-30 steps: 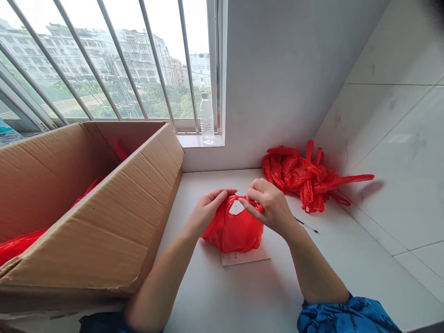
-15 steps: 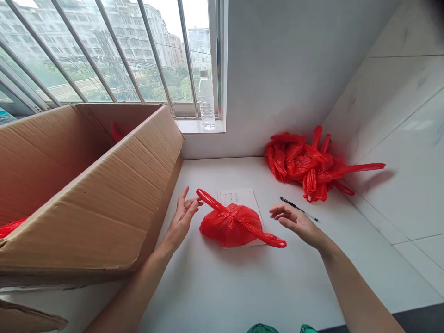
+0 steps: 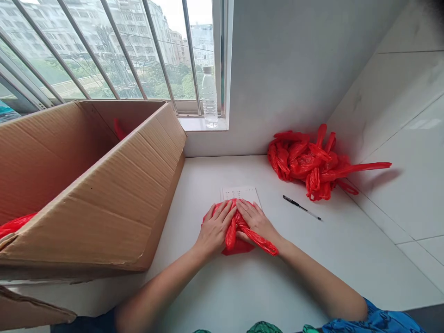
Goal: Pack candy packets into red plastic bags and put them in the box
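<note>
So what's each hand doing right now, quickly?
Left hand: open, fingers laid over the red bag.
Right hand: open too, fingers resting on the same bag.

Person's 2 bare hands, left hand (image 3: 214,231) and right hand (image 3: 260,224), with 2 bare forearms (image 3: 322,275). Near right: right sleeve (image 3: 378,322), bright blue, wrinkled, printed with dark markings too small to read. Near left: left sleeve (image 3: 86,323), dark navy cloth. The 2 sleeves end around the elbows.
</note>
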Action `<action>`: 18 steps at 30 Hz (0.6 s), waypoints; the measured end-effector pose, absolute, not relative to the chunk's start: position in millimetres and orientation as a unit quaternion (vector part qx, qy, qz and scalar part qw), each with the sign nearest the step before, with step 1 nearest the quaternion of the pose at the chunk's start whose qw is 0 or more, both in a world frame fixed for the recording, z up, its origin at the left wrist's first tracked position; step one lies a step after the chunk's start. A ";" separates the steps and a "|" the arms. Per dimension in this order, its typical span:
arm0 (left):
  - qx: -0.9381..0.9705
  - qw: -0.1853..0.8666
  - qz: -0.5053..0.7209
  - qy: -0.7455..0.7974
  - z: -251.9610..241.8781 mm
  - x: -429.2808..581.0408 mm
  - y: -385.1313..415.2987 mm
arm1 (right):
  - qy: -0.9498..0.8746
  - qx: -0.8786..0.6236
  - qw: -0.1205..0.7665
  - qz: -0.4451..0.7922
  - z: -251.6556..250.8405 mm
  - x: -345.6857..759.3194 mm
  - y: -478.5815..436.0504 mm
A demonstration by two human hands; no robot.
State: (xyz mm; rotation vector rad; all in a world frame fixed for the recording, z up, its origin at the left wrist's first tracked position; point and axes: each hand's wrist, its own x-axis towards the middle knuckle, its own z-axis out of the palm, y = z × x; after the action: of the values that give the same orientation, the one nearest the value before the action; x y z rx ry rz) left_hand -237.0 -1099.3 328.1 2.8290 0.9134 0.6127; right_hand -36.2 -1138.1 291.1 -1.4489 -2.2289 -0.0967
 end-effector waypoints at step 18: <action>0.936 0.027 0.207 0.282 290.9 -239.2 -1089.0 | -0.810 -0.526 0.257 -0.022 276.6 -37.8 -1138.8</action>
State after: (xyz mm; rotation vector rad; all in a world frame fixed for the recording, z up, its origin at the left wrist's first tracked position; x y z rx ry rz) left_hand -239.2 -1089.0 290.9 2.8914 0.8718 0.6406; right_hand -37.8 -1138.8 276.6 -1.4277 -2.1977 -0.0604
